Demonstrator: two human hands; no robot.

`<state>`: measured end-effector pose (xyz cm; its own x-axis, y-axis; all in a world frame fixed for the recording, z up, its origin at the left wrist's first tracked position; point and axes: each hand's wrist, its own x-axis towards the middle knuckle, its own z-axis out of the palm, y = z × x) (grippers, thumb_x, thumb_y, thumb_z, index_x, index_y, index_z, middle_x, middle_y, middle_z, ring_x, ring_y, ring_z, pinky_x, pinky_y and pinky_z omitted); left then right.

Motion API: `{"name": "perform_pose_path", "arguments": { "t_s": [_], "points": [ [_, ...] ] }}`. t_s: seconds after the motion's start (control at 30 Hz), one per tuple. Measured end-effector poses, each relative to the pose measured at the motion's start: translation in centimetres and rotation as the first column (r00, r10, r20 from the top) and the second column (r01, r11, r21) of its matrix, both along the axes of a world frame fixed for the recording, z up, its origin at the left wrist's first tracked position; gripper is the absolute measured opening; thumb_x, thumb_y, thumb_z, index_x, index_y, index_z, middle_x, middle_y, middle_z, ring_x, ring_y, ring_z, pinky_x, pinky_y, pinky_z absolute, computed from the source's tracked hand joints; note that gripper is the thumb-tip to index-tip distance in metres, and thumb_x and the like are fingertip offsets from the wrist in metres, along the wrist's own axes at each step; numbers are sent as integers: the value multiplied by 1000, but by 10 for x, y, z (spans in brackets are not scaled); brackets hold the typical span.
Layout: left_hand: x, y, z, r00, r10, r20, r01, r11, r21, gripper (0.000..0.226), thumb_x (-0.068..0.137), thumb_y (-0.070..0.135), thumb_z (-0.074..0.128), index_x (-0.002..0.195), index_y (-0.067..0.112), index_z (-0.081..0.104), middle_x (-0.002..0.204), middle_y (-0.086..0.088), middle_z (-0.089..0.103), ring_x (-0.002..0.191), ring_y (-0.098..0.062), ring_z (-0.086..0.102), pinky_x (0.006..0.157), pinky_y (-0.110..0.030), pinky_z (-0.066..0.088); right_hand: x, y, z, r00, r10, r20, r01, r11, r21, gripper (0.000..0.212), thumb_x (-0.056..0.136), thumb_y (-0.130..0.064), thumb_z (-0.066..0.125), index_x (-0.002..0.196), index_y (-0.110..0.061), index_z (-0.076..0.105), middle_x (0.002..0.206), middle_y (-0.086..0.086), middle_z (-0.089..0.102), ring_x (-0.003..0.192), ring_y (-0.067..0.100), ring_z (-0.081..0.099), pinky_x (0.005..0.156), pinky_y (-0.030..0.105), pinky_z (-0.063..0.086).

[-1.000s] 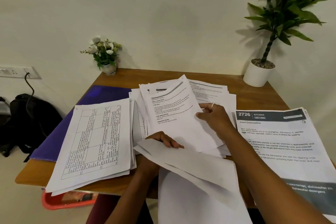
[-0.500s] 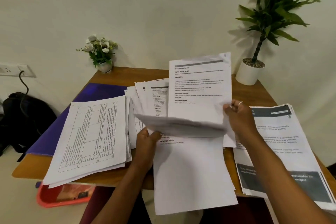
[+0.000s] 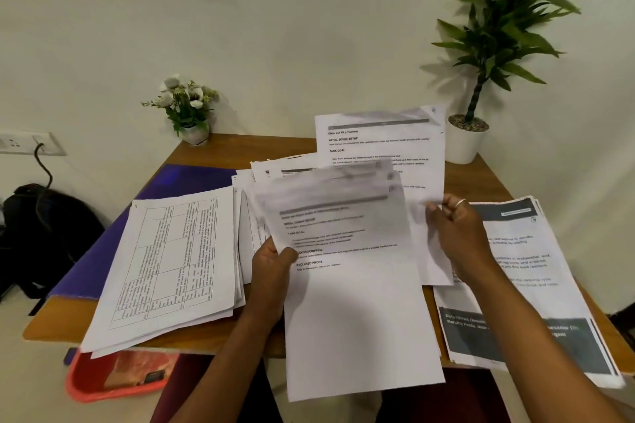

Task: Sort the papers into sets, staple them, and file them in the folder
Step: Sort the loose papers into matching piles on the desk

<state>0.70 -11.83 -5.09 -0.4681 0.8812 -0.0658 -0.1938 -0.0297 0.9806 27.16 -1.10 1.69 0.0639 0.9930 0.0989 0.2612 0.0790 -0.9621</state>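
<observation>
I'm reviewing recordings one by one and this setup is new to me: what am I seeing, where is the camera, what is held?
No robot here: a person's two bare hands, filmed by a wide-angle camera worn on the head. The left hand grips a sheaf of printed sheets by its left edge; the right hand pinches one lifted sheet. On the wooden table lie a stack of gridded pages over a purple folder, a dark-headed stack on the right, a small flower pot and a tall potted plant at the back.

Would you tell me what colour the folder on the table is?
The folder is purple, seen in the head view.
</observation>
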Motion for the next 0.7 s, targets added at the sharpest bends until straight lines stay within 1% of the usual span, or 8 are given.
{"name": "perform_pose_path", "arguments": {
  "t_s": [0.1,0.17,0.33,0.43,0.5,0.53,0.63,0.7],
  "points": [
    [0,1,2,1000,9,-5,-9,1000,14,41,94,-9,53,110,27,68,101,18,78,98,-4,73,79,-18,58,-1,-3,-1,997,74,23,-73,997,-34,14,101,-17,61,102,-29,68,97,-8,75,97,15,69,83,29,52],
    [0,2,1,1000,23,-10,-23,1000,12,40,96,-7,54,109,28,67,98,20,77,97,-2,72,78,-16,56,-2,-5,0,988,147,51,-143,986,-83,16,101,-16,59,105,-27,71,98,-6,78,95,16,73,88,34,55],
    [1,4,-2,998,68,18,-67,998,-14,29,100,3,54,123,19,63,113,11,73,102,-7,70,76,-16,57,-3,-11,1,937,349,30,-339,924,-176,23,103,-6,54,105,-18,74,105,2,78,100,23,74,97,42,54],
    [2,6,-3,994,92,67,-91,996,-27,24,104,14,55,127,17,60,119,5,72,107,-14,70,84,-25,59,-9,-20,4,922,386,-26,-381,895,-230,19,103,-6,54,111,-10,71,102,4,79,96,22,75,84,32,60],
    [2,7,-5,993,106,55,-104,994,-43,26,104,18,55,130,17,56,123,3,70,111,-17,69,88,-30,58,-15,-27,7,909,414,-37,-409,874,-263,19,104,-12,54,113,-12,70,99,2,79,91,21,76,72,27,60],
    [1,7,-5,993,113,39,-111,993,-49,28,105,20,55,132,16,54,124,3,69,112,-17,68,87,-29,58,-16,-28,6,901,434,-3,-418,866,-275,19,104,-17,55,114,-17,71,100,0,79,91,23,76,73,31,61],
    [0,7,-6,992,125,-13,-126,990,-66,31,105,22,55,135,16,50,125,2,67,113,-18,67,87,-29,57,-18,-30,2,885,465,29,-430,838,-337,22,105,-28,53,113,-28,74,105,2,78,101,37,72,91,47,55],
    [-1,5,-7,990,121,-68,-124,991,-43,31,104,22,55,135,17,49,125,4,65,113,-15,66,86,-23,57,-20,-32,2,906,406,-115,-419,832,-363,34,104,-49,46,115,-31,73,111,2,77,108,35,70,97,46,52]
  ]
}}
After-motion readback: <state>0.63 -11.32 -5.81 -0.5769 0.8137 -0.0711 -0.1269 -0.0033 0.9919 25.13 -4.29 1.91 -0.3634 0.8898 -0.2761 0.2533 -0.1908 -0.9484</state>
